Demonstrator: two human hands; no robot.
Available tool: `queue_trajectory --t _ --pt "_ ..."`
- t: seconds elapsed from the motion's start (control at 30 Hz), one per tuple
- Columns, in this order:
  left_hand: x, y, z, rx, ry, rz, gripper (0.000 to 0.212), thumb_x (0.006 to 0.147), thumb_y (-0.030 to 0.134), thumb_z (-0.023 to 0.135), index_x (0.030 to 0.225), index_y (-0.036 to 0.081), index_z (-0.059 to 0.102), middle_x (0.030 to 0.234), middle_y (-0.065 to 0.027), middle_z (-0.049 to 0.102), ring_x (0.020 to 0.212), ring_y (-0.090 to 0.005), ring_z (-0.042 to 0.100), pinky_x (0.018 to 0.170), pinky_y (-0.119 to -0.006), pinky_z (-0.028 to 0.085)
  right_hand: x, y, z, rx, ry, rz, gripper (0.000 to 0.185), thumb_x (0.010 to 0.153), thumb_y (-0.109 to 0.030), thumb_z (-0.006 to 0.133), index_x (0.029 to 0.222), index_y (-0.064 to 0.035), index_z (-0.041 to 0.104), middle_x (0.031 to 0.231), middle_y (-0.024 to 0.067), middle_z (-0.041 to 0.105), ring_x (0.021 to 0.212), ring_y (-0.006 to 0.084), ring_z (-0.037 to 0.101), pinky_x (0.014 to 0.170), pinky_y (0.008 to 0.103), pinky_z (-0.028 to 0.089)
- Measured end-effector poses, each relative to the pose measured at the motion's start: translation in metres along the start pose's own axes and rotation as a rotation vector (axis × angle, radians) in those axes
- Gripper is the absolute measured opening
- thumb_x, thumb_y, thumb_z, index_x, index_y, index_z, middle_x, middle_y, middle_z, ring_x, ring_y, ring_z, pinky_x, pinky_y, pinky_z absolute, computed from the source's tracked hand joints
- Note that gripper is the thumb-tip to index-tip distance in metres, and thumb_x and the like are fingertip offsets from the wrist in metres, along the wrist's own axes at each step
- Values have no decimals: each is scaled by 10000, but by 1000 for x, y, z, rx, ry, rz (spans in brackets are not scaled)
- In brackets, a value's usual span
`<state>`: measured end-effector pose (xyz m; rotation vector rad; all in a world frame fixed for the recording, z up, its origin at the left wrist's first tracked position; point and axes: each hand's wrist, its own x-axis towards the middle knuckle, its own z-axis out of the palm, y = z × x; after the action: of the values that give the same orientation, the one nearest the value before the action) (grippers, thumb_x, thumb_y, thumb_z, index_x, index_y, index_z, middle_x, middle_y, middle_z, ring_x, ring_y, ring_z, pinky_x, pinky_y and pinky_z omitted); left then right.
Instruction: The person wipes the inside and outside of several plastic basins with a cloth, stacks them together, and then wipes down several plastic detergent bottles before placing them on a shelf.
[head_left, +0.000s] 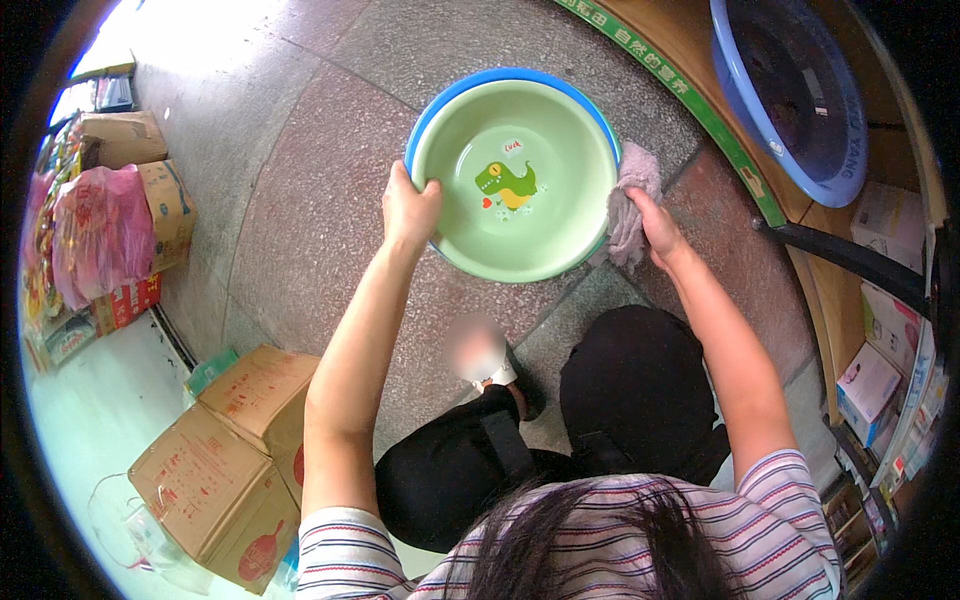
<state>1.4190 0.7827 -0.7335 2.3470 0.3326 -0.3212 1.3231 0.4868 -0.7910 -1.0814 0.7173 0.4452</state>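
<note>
A pale green plastic basin (457, 150) with a cartoon dinosaur printed on its bottom is in front of me, its inside facing up. A blue rim (450, 91) shows behind it along the upper left, as of another basin stacked underneath. My left hand (411, 208) grips the left side, thumb over the rim. My right hand (656, 225) holds a greyish-pink cloth (634, 202) against the basin's right edge. Most of the right fingers are hidden under the cloth.
A larger blue basin (851, 142) leans at the upper right by a wooden shelf edged with a green printed strip (675, 82). Small boxes (870, 382) stand at right. Cardboard cartons (217, 480) sit at lower left; a pink plastic bag (105, 232) rests left. Stone-tile floor (315, 180) lies below.
</note>
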Motion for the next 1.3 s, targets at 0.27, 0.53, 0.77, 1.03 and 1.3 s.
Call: queue_trajectory --t 0.27,0.53,0.77,1.03,1.3 --pt "-7 -2 -1 -193 -23 27 363 716 117 548 1046 21 433 957 -223 576 924 -342 573 809 -417 441 -1 2 5 24 -23 -108 408 891 -290 413 1120 32 514 1072 98 581 969 179 558 863 288 418" --pt "-4 -1 -7 -173 -106 -31 384 657 91 595 1010 14 463 929 -195 594 867 -304 600 769 -385 467 -4 1 0 -77 12 -92 406 863 -294 479 1100 30 534 1059 86 583 951 167 558 845 280 427" --pt "3 -4 -12 -355 -131 -105 400 635 84 619 1004 -7 494 873 -143 586 789 -227 592 702 -338 481 -6 -3 3 -205 -8 -171 420 801 -260 584 1116 11 522 1070 75 568 967 175 539 855 289 422" --pt "-3 5 -23 -165 -184 -55 404 638 72 592 1019 -17 488 865 -129 570 790 -205 576 717 -330 470 -13 -25 24 -440 -123 -225 463 719 -195 687 1103 -4 513 1057 75 563 974 175 528 868 297 415" --pt "-26 0 -23 -118 -165 130 447 642 203 664 997 -2 487 980 -147 519 904 -218 544 780 -351 453 -4 -15 25 -607 89 -281 534 651 -62 674 1146 1 483 1094 86 544 1006 195 517 875 291 402"
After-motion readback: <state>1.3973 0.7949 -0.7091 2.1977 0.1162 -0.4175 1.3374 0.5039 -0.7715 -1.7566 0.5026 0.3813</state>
